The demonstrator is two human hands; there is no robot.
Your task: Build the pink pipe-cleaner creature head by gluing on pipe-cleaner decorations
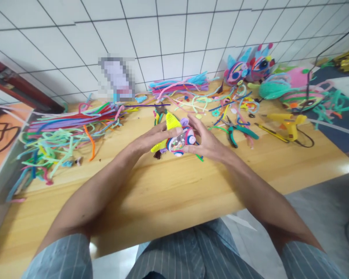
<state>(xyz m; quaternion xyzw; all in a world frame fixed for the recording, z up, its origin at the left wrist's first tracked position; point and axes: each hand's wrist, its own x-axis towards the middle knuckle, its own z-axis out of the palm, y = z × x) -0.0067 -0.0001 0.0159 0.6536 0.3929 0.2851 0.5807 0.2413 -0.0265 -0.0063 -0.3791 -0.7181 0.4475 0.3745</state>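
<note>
Toy (pixel 178 142): one, held between both hands over the middle of the table (pixel 151 205); clear window, two yellow spikes (pixel 172 121) visible, one up at the far side, one out to the left.
Left hand (pixel 158 136): one, closed on the toy's left side, thumb across its top.
Right hand (pixel 205 141): one, closed on the toy's right side, thumb at the near edge, fingers at the far side.
Tassel (pixel 157 155): one, dark, just below the left hand; cannot tell whether attached to the toy.
Pliers (pixel 242 132): one pair, teal handles, on the table right of the right hand.
Knife (pixel 272 132): one, yellow, right of the pliers.
Glue gun (pixel 291 126): one, yellow, right of the knife, near its tip end.
Dark tool (pixel 160 110): one, just beyond the left hand, partly hidden; type cannot be told.
Bundles (pixel 178 86): two of coloured strips, one far middle by the wall (pixel 174 35), one at left.
Loose strips (pixel 55 143): overlapping, not countable; one orange strip (pixel 89 142) lies apart at left.
Eared toys (pixel 237 72): two, side by side, far right.
</note>
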